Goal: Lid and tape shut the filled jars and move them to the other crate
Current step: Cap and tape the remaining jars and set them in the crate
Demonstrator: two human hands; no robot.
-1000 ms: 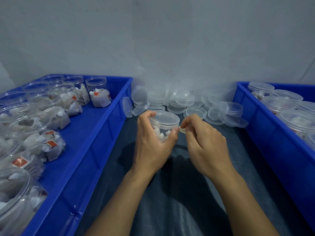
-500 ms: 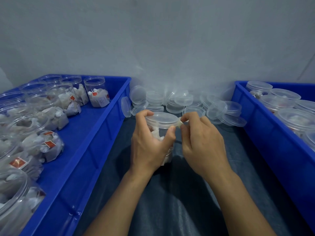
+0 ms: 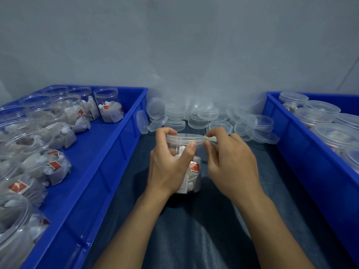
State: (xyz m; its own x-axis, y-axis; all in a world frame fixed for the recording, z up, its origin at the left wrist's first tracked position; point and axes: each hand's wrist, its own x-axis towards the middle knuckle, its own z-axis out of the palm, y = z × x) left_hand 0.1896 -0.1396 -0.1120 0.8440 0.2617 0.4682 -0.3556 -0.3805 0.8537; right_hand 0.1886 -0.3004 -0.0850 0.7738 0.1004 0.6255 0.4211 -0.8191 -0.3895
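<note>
A clear jar [image 3: 191, 171] filled with white tea bags stands on the dark cloth in the middle, with a clear lid [image 3: 183, 138] on top. My left hand [image 3: 171, 162] grips the jar, thumb pressed just under the lid's rim. My right hand [image 3: 229, 162] pinches a strip of clear tape [image 3: 208, 140] at the lid's right edge. The left blue crate [image 3: 116, 152] holds several open filled jars [image 3: 110, 107]. The right blue crate [image 3: 303, 150] holds several lidded jars [image 3: 320, 111].
A heap of loose clear lids [image 3: 204, 117] lies against the grey wall behind the jar, between the two crates. Dark blue cloth [image 3: 204, 230] covers the surface between the crates and under my forearms.
The jar has come down from being held up to standing on the cloth. My right hand's fingers have shifted at the lid's right edge, still pinching the tape.
</note>
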